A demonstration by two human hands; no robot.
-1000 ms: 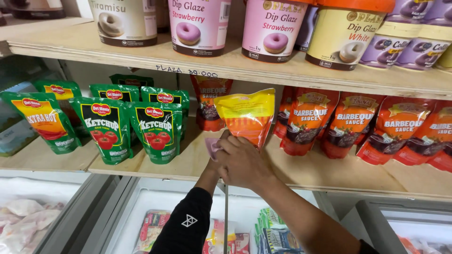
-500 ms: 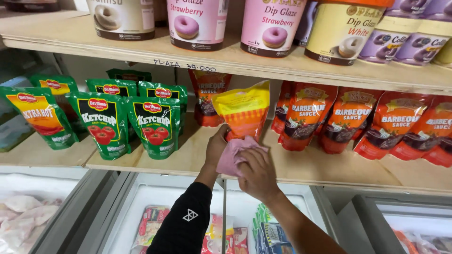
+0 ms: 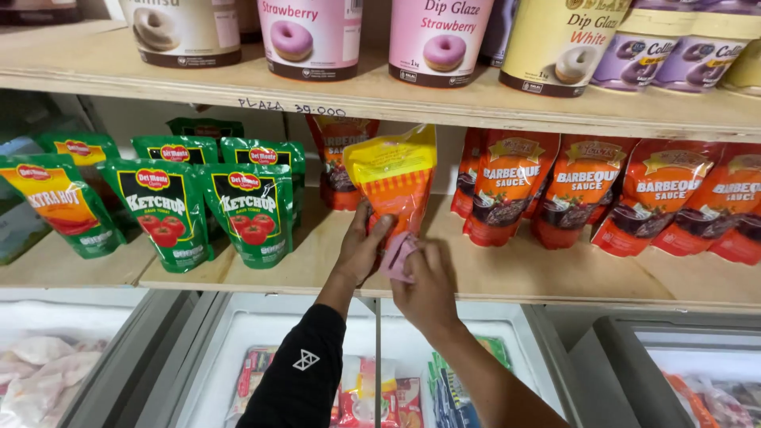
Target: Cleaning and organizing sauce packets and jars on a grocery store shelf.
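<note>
My left hand grips an orange sauce pouch with a yellow top by its lower left side, holding it upright over the wooden shelf. My right hand presses a small pink cloth against the pouch's bottom edge. A black sleeve covers my left forearm; my right forearm is bare.
Green ketchup pouches stand on the shelf to the left, orange barbecue sauce pouches to the right. Tubs of glaze line the upper shelf. Below are chest freezers with glass lids holding frozen packs.
The view has shifted slightly. Both hands stay at the pouch; my right hand with the pink cloth has moved down to the pouch's bottom edge.
</note>
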